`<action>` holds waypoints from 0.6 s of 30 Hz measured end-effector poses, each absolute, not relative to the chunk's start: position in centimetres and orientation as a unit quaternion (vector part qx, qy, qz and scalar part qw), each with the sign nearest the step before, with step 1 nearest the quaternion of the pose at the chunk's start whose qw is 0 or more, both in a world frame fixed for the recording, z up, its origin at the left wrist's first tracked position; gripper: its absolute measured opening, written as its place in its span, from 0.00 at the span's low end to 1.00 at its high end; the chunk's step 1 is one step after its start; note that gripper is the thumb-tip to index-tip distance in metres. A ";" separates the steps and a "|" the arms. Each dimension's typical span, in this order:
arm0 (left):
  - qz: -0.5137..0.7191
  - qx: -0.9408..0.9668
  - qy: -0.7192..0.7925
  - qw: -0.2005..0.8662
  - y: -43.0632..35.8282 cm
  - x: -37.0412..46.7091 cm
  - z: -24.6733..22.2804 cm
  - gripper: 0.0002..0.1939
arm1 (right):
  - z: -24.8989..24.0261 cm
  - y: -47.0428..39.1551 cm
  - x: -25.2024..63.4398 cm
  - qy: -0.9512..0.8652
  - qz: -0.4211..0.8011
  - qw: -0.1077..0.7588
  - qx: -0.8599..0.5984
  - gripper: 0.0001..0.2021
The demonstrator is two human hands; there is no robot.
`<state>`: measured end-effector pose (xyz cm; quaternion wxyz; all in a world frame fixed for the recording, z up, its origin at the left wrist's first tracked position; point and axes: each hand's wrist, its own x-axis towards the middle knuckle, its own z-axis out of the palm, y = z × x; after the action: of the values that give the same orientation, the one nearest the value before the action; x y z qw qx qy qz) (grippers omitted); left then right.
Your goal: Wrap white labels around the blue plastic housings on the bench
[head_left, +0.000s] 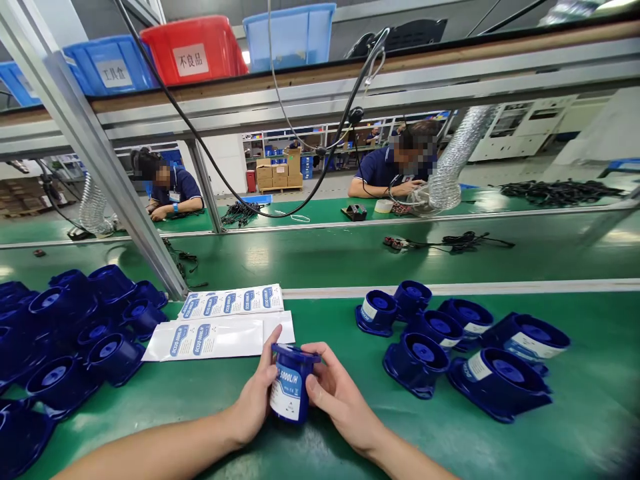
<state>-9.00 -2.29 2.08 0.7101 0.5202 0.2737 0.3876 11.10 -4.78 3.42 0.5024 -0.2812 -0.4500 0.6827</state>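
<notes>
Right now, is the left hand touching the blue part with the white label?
Touching. The head view shows the left hand and right hand pressed against the labelled blue part.

your left hand (255,400) and right hand (340,400) are bare, no gloves, rings or watch; both forearms show uncovered, no sleeve in view.

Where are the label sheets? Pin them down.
In the head view, the label sheets lie flat on the green table, left of centre, between the unlabelled blue housings and the held housing.
</notes>
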 end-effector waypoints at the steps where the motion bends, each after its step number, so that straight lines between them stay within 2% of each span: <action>1: 0.389 0.516 0.294 0.704 -2.3 -9.1 2.3 0.54 | 3.4 -4.8 11.0 -0.458 0.684 0.496 -0.276 0.26; 3: 0.376 0.550 0.332 0.667 -2.6 -9.1 2.9 0.49 | 3.2 -5.0 10.8 -0.467 0.681 0.492 -0.276 0.25; 8: 0.343 0.655 0.373 0.561 -3.8 -8.9 4.4 0.51 | 2.6 -5.6 10.1 -0.479 0.641 0.506 -0.322 0.24; 13: 0.318 0.688 0.343 0.554 -3.6 -9.3 4.1 0.50 | 3.0 -5.8 10.2 -0.487 0.622 0.509 -0.341 0.24; 18: 0.314 0.694 0.257 0.595 -3.0 -9.3 3.7 0.59 | 3.3 -5.5 11.2 -0.495 0.624 0.509 -0.327 0.24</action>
<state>-9.28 -2.98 3.66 0.5951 0.6938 0.2572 0.3137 11.16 -5.47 3.31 0.5088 -0.3269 -0.4952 0.6238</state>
